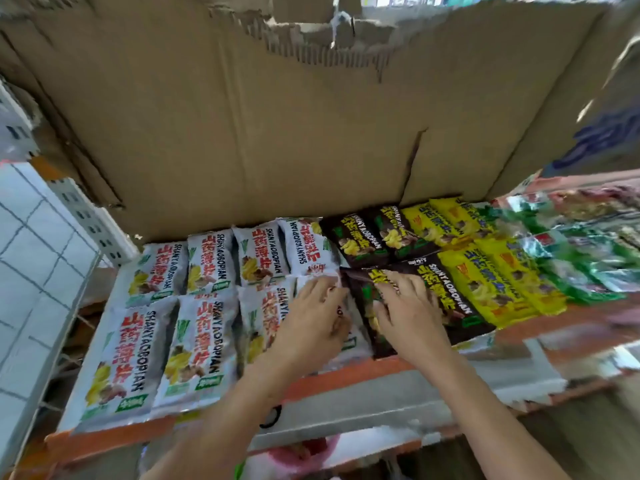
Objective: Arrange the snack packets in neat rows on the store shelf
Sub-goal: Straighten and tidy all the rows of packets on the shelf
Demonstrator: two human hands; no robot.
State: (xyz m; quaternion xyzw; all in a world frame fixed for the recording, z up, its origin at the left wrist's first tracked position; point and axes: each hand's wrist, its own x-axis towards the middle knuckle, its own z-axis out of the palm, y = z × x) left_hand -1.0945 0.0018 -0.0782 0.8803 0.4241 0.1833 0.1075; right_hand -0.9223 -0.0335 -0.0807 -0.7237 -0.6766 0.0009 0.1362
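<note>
Resting flat on packets (367, 306), both hands (363, 320).

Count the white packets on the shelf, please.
8: four in the back row, four in front, the rightmost mostly under the left hand. More may lie beneath.

Bright, even daylight with soft shadows. Wide-angle bending warps the edges. The green packets (585, 258) at right smear with blur.
</note>
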